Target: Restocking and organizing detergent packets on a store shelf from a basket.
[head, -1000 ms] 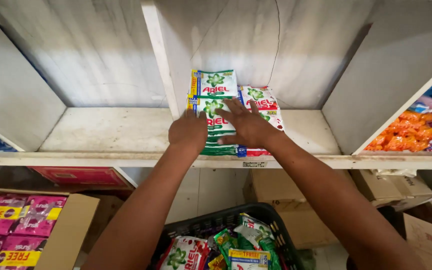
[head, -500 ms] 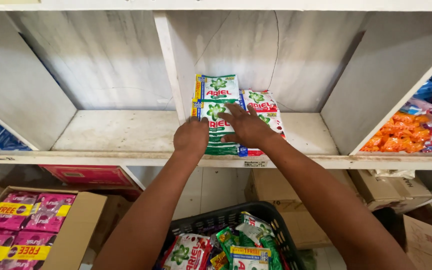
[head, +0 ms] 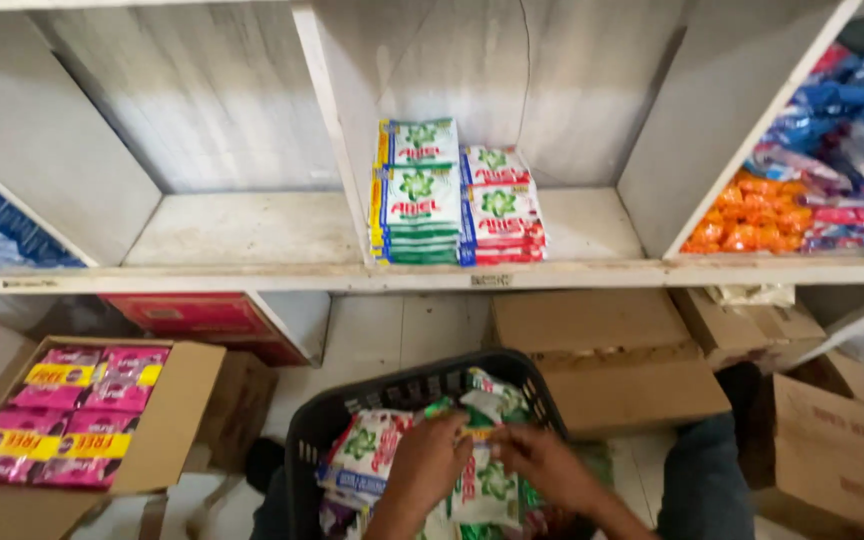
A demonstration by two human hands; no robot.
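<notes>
gripping sachets (head: pixel 480 478), both hands (head: pixel 430 462), black basket (head: pixel 304 440)

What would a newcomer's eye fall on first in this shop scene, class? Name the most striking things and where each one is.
First, the two stacks of sachets, green-edged beside red-edged, on the white shelf at centre. Below them, the left hand and right hand dig among more sachets in a black basket. At lower left, an open box shows pink packets.

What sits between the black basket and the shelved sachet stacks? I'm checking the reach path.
In the head view, only the white shelf's front edge and bare pale floor lie between the black basket and sachet stacks.
</notes>
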